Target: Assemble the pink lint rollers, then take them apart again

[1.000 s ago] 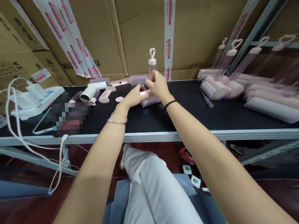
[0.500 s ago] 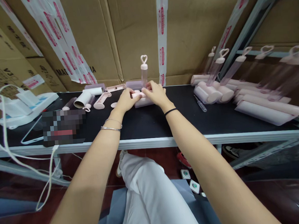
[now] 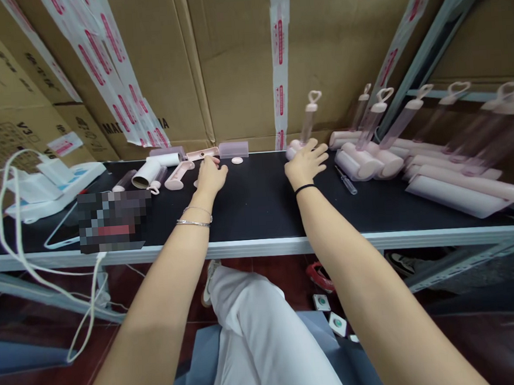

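head view: we have one camera only, looking down over both forearms to a black surface [image 3: 258, 210].
left hand [image 3: 209, 175]: ours, palm down, fingers loosely bent, resting on the surface; fingertips at a pink handle part [image 3: 201, 155]. We cannot tell whether it grips anything.
right hand [image 3: 305, 161]: ours, fingers spread wide, palm down; fingertips at the base of a clear tube with heart cap [image 3: 310, 115], which leans to the right. Contact looks light; a grip is not shown.
near left hand: white roll [image 3: 147, 172], pink L-shaped handle [image 3: 177, 176], small pink disc [image 3: 237, 160], clear pink cover [image 3: 233, 149].
near right hand: screwdriver [image 3: 346, 180] just beside it, then a pile of pink rollers [image 3: 369, 158].
far right: more capped tubes [image 3: 410, 114] leaning on a metal frame.
left edge: white cable [image 3: 17, 232], white charger block [image 3: 53, 180].
back: cardboard boxes [image 3: 230, 59].
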A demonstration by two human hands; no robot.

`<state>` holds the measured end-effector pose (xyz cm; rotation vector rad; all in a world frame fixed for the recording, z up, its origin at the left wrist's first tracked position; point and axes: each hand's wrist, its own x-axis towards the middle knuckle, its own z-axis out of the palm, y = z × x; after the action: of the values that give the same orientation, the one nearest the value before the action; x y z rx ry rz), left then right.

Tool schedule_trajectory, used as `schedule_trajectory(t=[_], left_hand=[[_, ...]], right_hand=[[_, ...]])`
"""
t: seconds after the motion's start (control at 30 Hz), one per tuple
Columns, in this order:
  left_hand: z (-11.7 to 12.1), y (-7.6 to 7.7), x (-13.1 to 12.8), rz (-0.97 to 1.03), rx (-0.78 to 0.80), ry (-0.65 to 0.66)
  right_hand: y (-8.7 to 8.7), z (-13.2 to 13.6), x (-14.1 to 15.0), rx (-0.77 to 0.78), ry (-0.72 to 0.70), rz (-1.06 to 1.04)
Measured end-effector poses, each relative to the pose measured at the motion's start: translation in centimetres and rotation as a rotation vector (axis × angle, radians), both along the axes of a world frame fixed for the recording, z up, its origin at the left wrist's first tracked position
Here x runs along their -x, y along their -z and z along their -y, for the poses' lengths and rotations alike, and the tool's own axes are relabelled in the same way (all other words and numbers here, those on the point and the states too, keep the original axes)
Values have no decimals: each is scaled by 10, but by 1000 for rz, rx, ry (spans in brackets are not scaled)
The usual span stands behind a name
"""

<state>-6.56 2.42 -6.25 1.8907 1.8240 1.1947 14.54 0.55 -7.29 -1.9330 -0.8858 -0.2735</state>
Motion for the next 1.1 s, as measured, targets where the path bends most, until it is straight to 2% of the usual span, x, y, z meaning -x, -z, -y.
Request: schedule_trajectory(t=[0.1, 0.2, 0.37, 0.53, 0.6, 0.83, 0.97, 1.1], left_hand=[[1, -1, 0, -22, -8, 14], [4, -3, 0, -44, 3, -3], [16, -9, -2, -165, 23, -165], [22, -13, -2, -242, 254, -270], [22, -13, -2, -279, 291, -264], [17, -9, 1, -356, 260, -180], [12, -6, 4, -339, 226, -137], [5, -1, 4, -283, 151, -34]], right_hand=[[0, 0, -1, -52, 35, 83], [0, 0, 6, -65, -38, 116], [-2, 4, 16, 14, -183, 123], [-3, 7, 18, 102, -223, 110], [-3, 8, 19, 141, -240, 117], [-5, 10, 20, 241, -285, 115], [-4, 9, 19, 277, -322, 102], [-4, 9, 19, 304, -353, 86]])
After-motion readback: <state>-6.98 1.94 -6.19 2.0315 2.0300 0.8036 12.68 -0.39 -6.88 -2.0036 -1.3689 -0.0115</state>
